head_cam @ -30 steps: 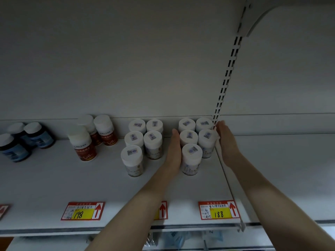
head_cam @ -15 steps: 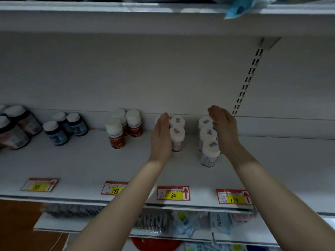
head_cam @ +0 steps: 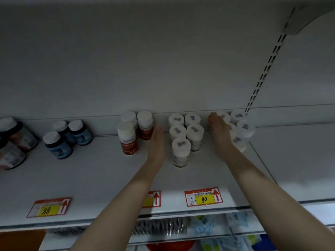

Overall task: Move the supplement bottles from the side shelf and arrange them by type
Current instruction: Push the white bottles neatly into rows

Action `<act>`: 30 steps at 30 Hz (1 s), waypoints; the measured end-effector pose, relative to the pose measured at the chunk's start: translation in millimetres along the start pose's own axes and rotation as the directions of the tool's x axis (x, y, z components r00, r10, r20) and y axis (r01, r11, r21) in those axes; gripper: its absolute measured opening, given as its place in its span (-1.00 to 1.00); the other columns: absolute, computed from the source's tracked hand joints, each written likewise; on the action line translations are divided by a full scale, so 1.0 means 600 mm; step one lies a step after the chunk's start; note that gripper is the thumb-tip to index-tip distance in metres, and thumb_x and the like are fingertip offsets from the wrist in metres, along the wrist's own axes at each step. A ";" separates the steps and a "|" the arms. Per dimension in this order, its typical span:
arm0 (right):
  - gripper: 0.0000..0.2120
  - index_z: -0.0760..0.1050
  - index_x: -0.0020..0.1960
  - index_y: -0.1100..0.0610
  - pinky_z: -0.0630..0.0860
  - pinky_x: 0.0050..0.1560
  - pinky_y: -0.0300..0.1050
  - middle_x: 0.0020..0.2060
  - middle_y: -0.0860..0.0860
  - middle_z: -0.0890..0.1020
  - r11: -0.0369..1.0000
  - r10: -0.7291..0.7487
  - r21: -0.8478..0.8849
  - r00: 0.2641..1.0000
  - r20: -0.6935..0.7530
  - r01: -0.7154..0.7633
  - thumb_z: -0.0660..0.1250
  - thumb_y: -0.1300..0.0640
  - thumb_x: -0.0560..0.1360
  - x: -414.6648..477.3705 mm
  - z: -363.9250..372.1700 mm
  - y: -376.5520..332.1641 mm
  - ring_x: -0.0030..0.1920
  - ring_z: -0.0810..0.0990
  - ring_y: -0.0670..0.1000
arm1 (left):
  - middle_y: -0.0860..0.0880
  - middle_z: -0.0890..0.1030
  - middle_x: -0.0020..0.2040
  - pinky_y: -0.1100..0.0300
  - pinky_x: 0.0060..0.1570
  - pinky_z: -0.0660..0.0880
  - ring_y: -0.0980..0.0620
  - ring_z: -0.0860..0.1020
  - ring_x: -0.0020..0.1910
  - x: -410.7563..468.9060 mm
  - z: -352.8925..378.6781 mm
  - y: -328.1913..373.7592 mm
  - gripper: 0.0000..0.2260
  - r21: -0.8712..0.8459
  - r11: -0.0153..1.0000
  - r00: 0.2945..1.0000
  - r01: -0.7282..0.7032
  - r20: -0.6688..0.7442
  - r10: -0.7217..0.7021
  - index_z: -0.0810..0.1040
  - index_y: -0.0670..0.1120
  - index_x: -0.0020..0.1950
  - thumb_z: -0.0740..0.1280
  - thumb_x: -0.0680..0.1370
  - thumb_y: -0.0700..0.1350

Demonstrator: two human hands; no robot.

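Several white-capped pale bottles [head_cam: 181, 151] stand in a cluster on the white shelf [head_cam: 90, 174]. My left hand [head_cam: 157, 144] stands on edge with straight fingers just left of this cluster, between it and the red-labelled bottles [head_cam: 127, 138]. My right hand [head_cam: 220, 131], also flat with straight fingers, stands between that cluster and a second group of white-capped bottles [head_cam: 244, 129] at the shelf's right end, partly hiding them. Neither hand grips a bottle.
Blue-labelled dark bottles [head_cam: 58, 144] and larger dark bottles [head_cam: 12, 142] stand further left. Price tags [head_cam: 204, 197] line the shelf's front edge. A slotted upright [head_cam: 262, 75] rises behind the right group. Packaged goods [head_cam: 208, 227] lie on the shelf below.
Both hands shifted left: the left hand from right of the middle cluster to its left side, the right hand from the right group's far side to the gap between the groups. The camera moved too.
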State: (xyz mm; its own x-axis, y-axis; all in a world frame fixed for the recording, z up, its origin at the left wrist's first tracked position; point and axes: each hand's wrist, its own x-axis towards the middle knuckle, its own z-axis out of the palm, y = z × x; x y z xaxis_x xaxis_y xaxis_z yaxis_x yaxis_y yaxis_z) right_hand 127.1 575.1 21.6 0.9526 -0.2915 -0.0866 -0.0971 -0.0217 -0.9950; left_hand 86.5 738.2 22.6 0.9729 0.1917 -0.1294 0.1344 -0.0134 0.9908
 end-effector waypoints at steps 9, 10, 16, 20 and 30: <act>-0.73 0.21 -0.28 -0.17 0.21 0.05 -0.21 -0.26 -0.24 0.28 0.998 0.049 0.028 0.998 0.038 -0.050 0.06 -0.01 0.60 0.042 0.024 0.034 -0.20 0.25 -0.26 | 0.10 0.57 -0.12 0.46 -0.33 0.52 0.26 0.55 -0.21 0.038 0.038 -0.024 -0.62 -0.290 0.950 0.978 0.119 0.198 -0.062 0.45 -0.05 0.15 -0.09 0.63 0.07; -0.74 0.25 -0.28 -0.16 0.23 0.09 -0.18 -0.24 -0.23 0.32 0.996 0.073 0.048 0.996 0.059 -0.075 0.07 -0.04 0.59 0.042 0.026 0.036 -0.18 0.29 -0.25 | 0.06 0.59 -0.07 0.43 -0.31 0.54 0.25 0.58 -0.21 0.042 0.039 -0.028 -0.60 -0.307 0.943 0.972 0.130 0.228 -0.060 0.45 -0.05 0.16 -0.10 0.62 0.08; -0.30 0.34 0.38 -0.03 0.24 0.45 0.08 0.38 -0.03 0.40 0.982 0.151 0.087 0.973 0.172 -0.168 0.11 -0.38 0.37 0.045 0.032 0.057 0.38 0.35 0.00 | -0.01 0.58 -0.05 0.38 -0.32 0.56 0.22 0.61 -0.28 0.052 0.045 -0.038 -0.58 -0.301 0.938 0.945 0.174 0.319 -0.072 0.42 -0.08 0.23 -0.12 0.63 0.07; -0.51 0.38 0.35 0.06 0.34 0.38 0.07 0.30 0.03 0.49 0.972 0.202 0.086 0.962 0.181 -0.220 0.02 -0.19 0.57 0.045 0.040 0.049 0.28 0.46 0.05 | -0.04 0.57 -0.04 0.36 -0.33 0.56 0.24 0.63 -0.32 0.053 0.046 -0.036 -0.54 -0.303 0.936 0.941 0.179 0.330 -0.074 0.38 -0.13 0.31 -0.13 0.63 0.07; -0.56 0.48 0.18 -0.02 0.31 0.38 0.03 0.20 -0.02 0.52 0.984 0.151 0.065 0.968 0.199 -0.166 0.06 -0.25 0.50 0.050 0.035 0.051 0.24 0.46 -0.01 | -0.10 0.57 0.14 0.40 -0.28 0.55 0.20 0.59 -0.17 0.042 0.044 -0.024 -0.53 -0.284 0.939 0.955 0.193 0.272 -0.114 0.38 -0.10 0.31 -0.15 0.62 0.08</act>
State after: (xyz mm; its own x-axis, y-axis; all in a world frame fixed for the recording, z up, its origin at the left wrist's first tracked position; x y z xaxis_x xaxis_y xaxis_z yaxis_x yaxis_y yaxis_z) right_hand 158.7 585.5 -12.4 0.9652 -0.0953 -0.2434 -0.2353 0.0892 -0.9678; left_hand 113.9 717.2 4.3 0.9654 -0.0826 -0.2473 0.2607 0.3033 0.9165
